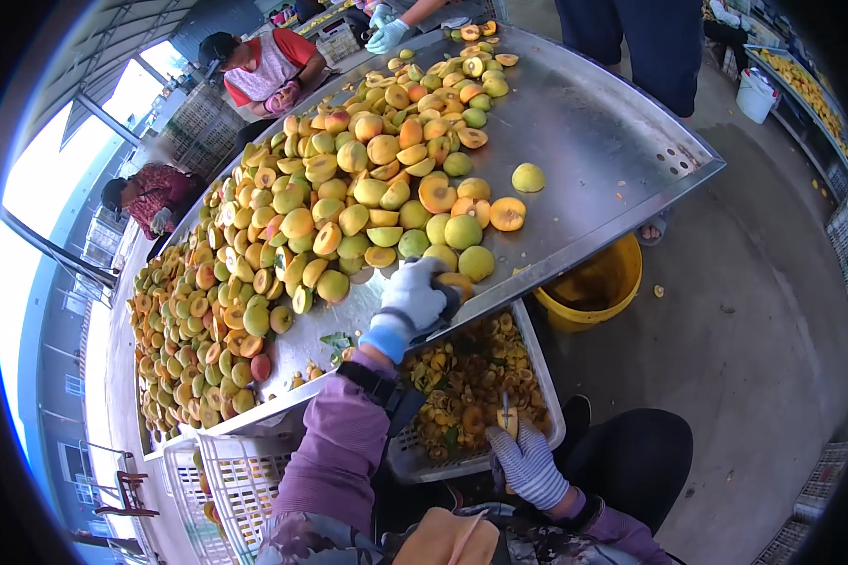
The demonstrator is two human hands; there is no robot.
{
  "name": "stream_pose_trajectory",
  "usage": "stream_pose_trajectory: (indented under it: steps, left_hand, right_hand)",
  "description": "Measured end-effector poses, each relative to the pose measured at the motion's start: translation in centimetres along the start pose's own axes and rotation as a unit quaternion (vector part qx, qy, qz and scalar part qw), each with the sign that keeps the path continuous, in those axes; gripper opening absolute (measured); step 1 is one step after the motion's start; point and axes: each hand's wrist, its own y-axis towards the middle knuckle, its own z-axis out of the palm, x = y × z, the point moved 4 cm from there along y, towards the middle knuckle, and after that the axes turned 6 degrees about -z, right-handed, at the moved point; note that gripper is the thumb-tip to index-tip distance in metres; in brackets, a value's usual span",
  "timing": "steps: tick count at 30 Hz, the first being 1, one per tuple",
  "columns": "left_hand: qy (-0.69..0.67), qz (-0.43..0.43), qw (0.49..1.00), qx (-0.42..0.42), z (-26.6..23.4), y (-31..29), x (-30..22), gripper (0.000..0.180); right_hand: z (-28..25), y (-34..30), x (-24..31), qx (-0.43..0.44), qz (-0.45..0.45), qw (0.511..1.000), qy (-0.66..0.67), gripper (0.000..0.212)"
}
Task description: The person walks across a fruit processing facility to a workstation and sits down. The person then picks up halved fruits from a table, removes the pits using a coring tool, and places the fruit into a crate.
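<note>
My left hand (413, 294), in a white and grey glove with dark fingers, is at the near edge of the metal table (575, 179). Its fingers close on a halved peach (457, 285) at the front of the fruit pile. Lower right, my right hand (530, 466), in a striped knit glove, grips a small tool (508, 418) with a pale yellow handle and a short metal tip. That hand is over the right side of a white crate (548, 400) of pits and scraps. A large pile of halved peaches (349, 188) covers the table's left and middle.
A yellow bucket (589, 315) stands under the table's right edge. Beside my left arm is a white slatted basket (245, 480). Two people sit along the far left side; another person's gloved hands (386, 33) are at the table's far end. A white bucket (755, 94) stands far right.
</note>
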Motion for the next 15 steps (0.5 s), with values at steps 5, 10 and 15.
stream_pose_trajectory:
  steps: [5, 10, 15]
  left_hand:
    - [-0.637, -0.085, 0.763, 0.061, -0.9, -6.7, 3.7, 0.040]
    - [-0.378, 0.018, 0.925, -0.025, -0.4, -14.6, 6.2, 0.029]
    - [-0.241, 0.024, 0.970, 0.028, -1.5, -20.0, 1.8, 0.032]
  right_hand:
    - [0.7, -0.5, 2.5, -0.046, -0.257, 0.938, -0.226, 0.030]
    - [3.7, -1.9, 4.5, -0.045, -0.361, 0.842, -0.399, 0.036]
    - [5.5, -1.9, 2.8, -0.027, -0.361, 0.793, -0.490, 0.035]
